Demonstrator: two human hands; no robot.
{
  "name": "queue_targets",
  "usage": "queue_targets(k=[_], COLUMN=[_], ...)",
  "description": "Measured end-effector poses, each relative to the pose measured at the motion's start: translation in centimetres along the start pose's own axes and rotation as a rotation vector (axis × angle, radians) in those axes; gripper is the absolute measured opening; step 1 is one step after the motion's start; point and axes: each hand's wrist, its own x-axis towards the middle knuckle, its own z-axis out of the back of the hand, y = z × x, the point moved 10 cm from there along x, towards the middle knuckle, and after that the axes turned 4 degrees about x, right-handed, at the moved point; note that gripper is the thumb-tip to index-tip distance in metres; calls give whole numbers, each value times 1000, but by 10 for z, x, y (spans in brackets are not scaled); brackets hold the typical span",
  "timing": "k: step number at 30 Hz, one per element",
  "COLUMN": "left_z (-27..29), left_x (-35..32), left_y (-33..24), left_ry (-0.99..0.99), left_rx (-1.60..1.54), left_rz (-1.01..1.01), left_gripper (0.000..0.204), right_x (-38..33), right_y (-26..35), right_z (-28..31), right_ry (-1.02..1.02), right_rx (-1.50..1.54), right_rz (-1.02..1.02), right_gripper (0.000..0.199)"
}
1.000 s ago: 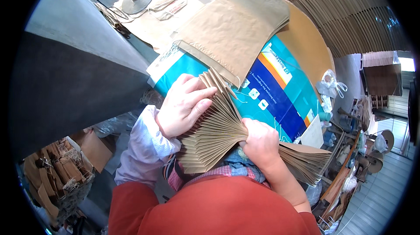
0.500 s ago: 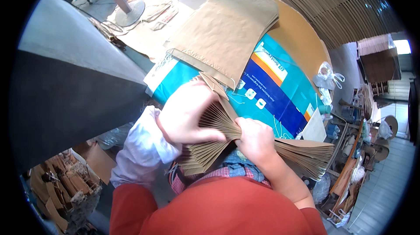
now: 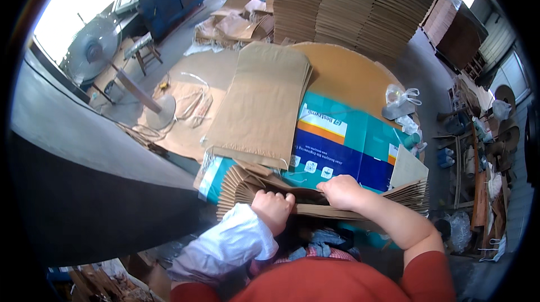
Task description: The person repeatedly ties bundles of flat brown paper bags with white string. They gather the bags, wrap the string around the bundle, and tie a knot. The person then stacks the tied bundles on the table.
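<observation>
Your left hand (image 3: 273, 210) grips the near edge of the brown paper bundle (image 3: 323, 211). Your right hand (image 3: 340, 192) clasps it farther right, fingertips mostly hidden.

A thick stack of brown paper (image 3: 323, 210) is held lengthwise from left to right along the near side of the worktop (image 3: 351, 68). At the left, its layers are bent and fanned into a ridged, pleated curve. Near the middle, it is parted into a dark gap, bordered by a flatter strip in front. At the right, its layered edges are slightly spread. Its underside is hidden.
</observation>
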Motion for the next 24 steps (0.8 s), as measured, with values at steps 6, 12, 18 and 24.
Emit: queue_targets(k=[6, 12, 18, 24], left_z=[-11, -19, -18, -13], left_x=[-3, -11, -31, -24], left_y=[-7, -9, -12, -10], left_ry=[94, 106, -31, -76], left_rx=[-40, -30, -89, -35], left_rz=[-29, -24, 15, -7], left_gripper=[15, 15, 13, 12], right_x=[-4, 33, 132, 263], right_y=[-26, -86, -120, -164], right_z=[85, 226, 284, 270], right_ry=[-422, -608, -547, -682], right_rx=[82, 1080, 1466, 1666], right_rz=[85, 220, 292, 320], right_gripper=[9, 29, 30, 26])
